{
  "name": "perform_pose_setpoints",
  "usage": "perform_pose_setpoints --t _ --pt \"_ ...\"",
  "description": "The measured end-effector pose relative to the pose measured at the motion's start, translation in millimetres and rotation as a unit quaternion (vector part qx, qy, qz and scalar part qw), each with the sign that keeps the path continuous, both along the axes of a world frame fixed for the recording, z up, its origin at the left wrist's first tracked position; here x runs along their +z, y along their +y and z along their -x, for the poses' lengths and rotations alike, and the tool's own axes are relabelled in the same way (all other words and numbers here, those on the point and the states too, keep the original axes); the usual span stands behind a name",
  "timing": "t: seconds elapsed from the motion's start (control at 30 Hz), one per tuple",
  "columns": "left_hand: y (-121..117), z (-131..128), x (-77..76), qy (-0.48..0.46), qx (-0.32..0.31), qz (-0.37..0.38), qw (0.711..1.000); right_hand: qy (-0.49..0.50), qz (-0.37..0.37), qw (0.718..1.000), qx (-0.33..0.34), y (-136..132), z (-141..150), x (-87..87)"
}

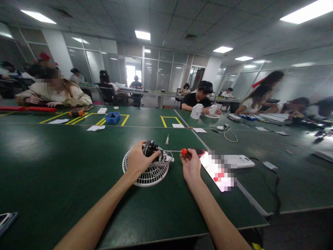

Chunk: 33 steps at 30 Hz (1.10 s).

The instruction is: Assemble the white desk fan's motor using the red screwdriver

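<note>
A white round fan grille (149, 178) lies on the green table, with a black fan motor assembly (150, 147) and pale wires on top of it. My left hand (139, 158) is wrapped round the motor from the left, thumb across its near side. In my right hand (191, 163) is a screwdriver (194, 151) with a red and black handle. Its thin shaft points left and reaches the motor's right side; the tip's exact contact is too small to make out. A small clear-handled screwdriver (167, 139) lies just beyond the motor.
To the right lie a lit phone (217, 173), a white casing (239, 161) and a black cable (277, 184). Farther off are a blue bin (112, 117), an orange and black tool (76, 111) and a coiled grey cable (230, 133). Several people sit at tables beyond.
</note>
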<state>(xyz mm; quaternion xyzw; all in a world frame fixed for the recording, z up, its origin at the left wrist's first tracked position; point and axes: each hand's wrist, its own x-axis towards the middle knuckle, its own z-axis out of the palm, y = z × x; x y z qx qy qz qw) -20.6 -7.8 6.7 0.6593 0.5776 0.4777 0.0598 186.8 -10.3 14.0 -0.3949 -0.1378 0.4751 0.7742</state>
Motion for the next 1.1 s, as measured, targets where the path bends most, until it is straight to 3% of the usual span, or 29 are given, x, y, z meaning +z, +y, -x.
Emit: perform_pose_setpoints --t 0.17,0.37,0.6,0.73,1.1 --pt "0.8 0.1 -1.7 -0.004 0.003 0.001 1.0 -0.01 0.046 0.999 -0.017 -2.0 7.2 -0.6" --pt "-0.6 -0.2 0.1 -0.001 0.0 -0.001 1.0 0.039 -0.003 0.999 0.015 -5.4 3.8 5.7" --pt "-1.1 1.0 0.3 -0.013 -0.012 0.006 1.0 -0.009 0.027 1.0 0.005 -3.5 5.3 5.6" --pt "-2.1 0.9 1.1 -0.018 -0.011 0.03 0.999 -0.045 0.004 0.999 0.023 -1.6 5.4 0.7" --pt "-2.7 0.1 2.1 -0.023 -0.008 0.024 0.999 -0.008 0.003 0.999 0.04 -5.7 4.5 4.9"
